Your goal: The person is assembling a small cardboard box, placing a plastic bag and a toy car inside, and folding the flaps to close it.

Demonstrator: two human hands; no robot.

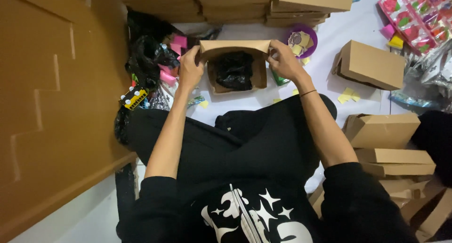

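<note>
While the person is sitting cross-legged on the floor in black clothes, a sweatshirt with a white star print is filling the bottom of the view and both bare forearms are reaching forward over the knees. The left hand point(189, 69) is gripping the left end of the lid flap of an open brown cardboard box point(235, 66), and the right hand point(284, 60) is pinching the right end of the same flap, a thin dark band showing on that wrist. The box is resting on the white floor covering point(339, 36) just beyond the knees, and a crumpled black plastic bag point(234, 70) is lying inside it.

Close to the right knee, a stack of closed and half-folded brown cartons point(393, 153) is leaning together, with small yellow paper scraps point(347, 95) lying on the white surface beside it. Further out on the right, one closed brown box point(369, 64) is sitting alone at an angle. To the left of the open box, a small yellow toy bus point(134, 98) is lying near a heap of black bags and pink packets point(165, 59).

Just past the right hand, a round purple tub point(301, 39) is holding paper pieces. At the far edge, piles of flat brown cartons point(235, 5) are lining the floor, and a sheet of red and pink blister-packed items point(416, 17) is lying in the right corner. A brown panelled wooden wall point(52, 92) is running along the whole left side.
</note>
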